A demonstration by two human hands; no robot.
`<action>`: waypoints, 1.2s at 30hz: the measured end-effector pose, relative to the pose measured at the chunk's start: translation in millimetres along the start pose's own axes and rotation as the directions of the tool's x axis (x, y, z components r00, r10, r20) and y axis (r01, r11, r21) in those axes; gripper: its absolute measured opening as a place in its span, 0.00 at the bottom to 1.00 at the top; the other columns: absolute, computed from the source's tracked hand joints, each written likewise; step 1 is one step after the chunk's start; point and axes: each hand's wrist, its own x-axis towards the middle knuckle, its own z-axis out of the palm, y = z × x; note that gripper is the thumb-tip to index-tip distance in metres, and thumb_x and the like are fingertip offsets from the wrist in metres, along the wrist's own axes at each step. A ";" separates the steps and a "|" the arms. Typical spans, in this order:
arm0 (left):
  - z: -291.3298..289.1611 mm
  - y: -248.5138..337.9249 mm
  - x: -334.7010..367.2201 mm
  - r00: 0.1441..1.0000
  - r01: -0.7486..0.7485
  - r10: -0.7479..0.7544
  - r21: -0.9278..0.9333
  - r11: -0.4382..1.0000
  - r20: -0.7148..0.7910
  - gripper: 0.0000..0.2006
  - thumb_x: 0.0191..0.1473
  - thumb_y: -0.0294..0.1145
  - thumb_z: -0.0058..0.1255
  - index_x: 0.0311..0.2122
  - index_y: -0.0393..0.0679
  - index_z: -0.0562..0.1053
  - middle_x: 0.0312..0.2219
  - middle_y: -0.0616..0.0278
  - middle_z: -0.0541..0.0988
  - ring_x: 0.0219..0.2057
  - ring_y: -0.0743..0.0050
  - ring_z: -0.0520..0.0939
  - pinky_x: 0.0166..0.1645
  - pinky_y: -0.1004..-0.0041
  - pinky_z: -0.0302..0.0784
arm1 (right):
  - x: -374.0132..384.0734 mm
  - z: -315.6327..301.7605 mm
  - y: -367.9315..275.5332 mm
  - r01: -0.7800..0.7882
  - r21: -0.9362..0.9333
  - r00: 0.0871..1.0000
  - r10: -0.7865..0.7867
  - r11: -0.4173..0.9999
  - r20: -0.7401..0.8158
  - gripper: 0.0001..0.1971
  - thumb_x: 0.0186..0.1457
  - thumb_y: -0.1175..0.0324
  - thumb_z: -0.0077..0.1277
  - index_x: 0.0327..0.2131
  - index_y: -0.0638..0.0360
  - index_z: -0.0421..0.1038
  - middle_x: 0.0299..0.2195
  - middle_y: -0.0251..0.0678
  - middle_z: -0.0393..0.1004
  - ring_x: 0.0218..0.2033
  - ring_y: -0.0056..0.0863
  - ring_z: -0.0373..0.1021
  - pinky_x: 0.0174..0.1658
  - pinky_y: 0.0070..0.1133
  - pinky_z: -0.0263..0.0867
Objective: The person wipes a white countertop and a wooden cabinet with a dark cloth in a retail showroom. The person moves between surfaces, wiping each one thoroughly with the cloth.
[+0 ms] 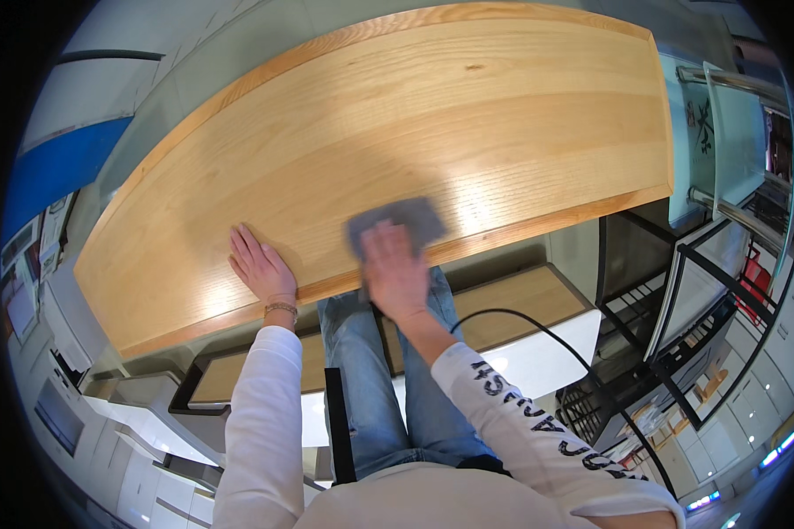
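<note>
A long light-wood tabletop (468, 115) with a raised edge stretches across in front of me. Under my right hand (395, 269) lies a grey cloth (415, 219), pressed on the wood near the table's front edge; both are a little blurred. Part of the cloth hangs over that edge, toward my lap. To the left, my left hand (263, 264) rests flat on the tabletop by the front edge, fingers stretched out, holding nothing. A bracelet (281, 308) circles that wrist.
Below the table's front edge is a lower wood-topped white unit (520, 300). At the right stand a glass panel with metal rails (737, 141) and a black metal frame (706, 282). A black cable (582, 361) runs beside my right arm. A blue panel (62, 172) is at far left.
</note>
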 end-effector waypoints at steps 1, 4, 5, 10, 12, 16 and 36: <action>0.8 4.4 0.7 1.000 -0.001 0.001 -0.014 1.000 0.006 0.27 0.61 0.39 0.25 0.65 0.46 0.49 0.65 0.59 0.48 0.66 0.60 0.48 0.67 0.58 0.36 | 1.0 1.7 4.9 0.120 0.009 0.991 -0.119 0.993 -0.066 0.25 0.53 0.62 0.45 0.56 0.47 0.62 0.60 0.35 0.58 0.62 0.35 0.53 0.58 0.41 0.52; 0.6 -1.8 0.8 1.000 -0.012 0.012 0.006 1.000 -0.010 0.27 0.61 0.39 0.25 0.65 0.46 0.49 0.65 0.59 0.49 0.66 0.59 0.48 0.67 0.57 0.36 | 16.2 -12.6 17.8 0.301 0.009 0.951 -0.299 0.954 -0.083 0.24 0.52 0.62 0.46 0.55 0.46 0.63 0.59 0.33 0.60 0.61 0.32 0.55 0.59 0.40 0.51; 1.1 -8.6 -2.2 1.000 -0.008 0.008 0.024 1.000 -0.016 0.27 0.61 0.39 0.25 0.65 0.46 0.49 0.65 0.59 0.49 0.66 0.59 0.48 0.67 0.57 0.37 | 29.8 -35.6 34.2 0.242 -0.004 0.970 -0.242 0.970 0.037 0.24 0.52 0.62 0.46 0.55 0.47 0.64 0.59 0.34 0.60 0.60 0.32 0.56 0.60 0.39 0.51; 1.6 -6.0 -1.7 0.999 -0.018 0.020 0.038 0.999 -0.037 0.27 0.60 0.39 0.27 0.65 0.47 0.49 0.65 0.58 0.49 0.65 0.60 0.49 0.67 0.56 0.38 | 53.8 -70.2 230.4 -0.147 -0.111 0.779 0.046 0.983 -0.625 0.23 0.61 0.59 0.37 0.58 0.57 0.60 0.60 0.47 0.57 0.63 0.47 0.49 0.65 0.37 0.42; 7.1 -0.1 1.3 0.999 -0.021 0.022 0.024 0.999 -0.040 0.28 0.60 0.38 0.28 0.65 0.47 0.50 0.65 0.58 0.49 0.65 0.60 0.50 0.67 0.56 0.38 | 50.5 -92.3 312.7 -0.378 -0.041 0.678 0.246 0.925 -0.693 0.24 0.63 0.58 0.34 0.59 0.59 0.57 0.60 0.52 0.54 0.62 0.51 0.49 0.64 0.38 0.44; 9.6 -1.6 0.5 1.000 -0.006 0.006 0.019 1.000 -0.012 0.29 0.59 0.38 0.32 0.65 0.47 0.50 0.65 0.59 0.49 0.66 0.61 0.49 0.67 0.56 0.37 | 40.1 -77.0 306.4 -0.542 -0.012 0.616 0.387 0.840 -0.686 0.26 0.64 0.57 0.33 0.60 0.60 0.54 0.62 0.50 0.51 0.63 0.48 0.47 0.63 0.38 0.46; -46.6 -185.1 -11.6 0.986 0.087 -0.166 -0.766 0.637 -0.026 0.27 0.60 0.31 0.34 0.64 0.39 0.51 0.64 0.50 0.51 0.65 0.54 0.50 0.67 0.62 0.44 | 13.1 63.5 -46.9 -0.428 -0.021 0.768 0.352 0.903 -0.535 0.26 0.64 0.57 0.34 0.63 0.55 0.51 0.65 0.42 0.46 0.66 0.43 0.43 0.64 0.37 0.44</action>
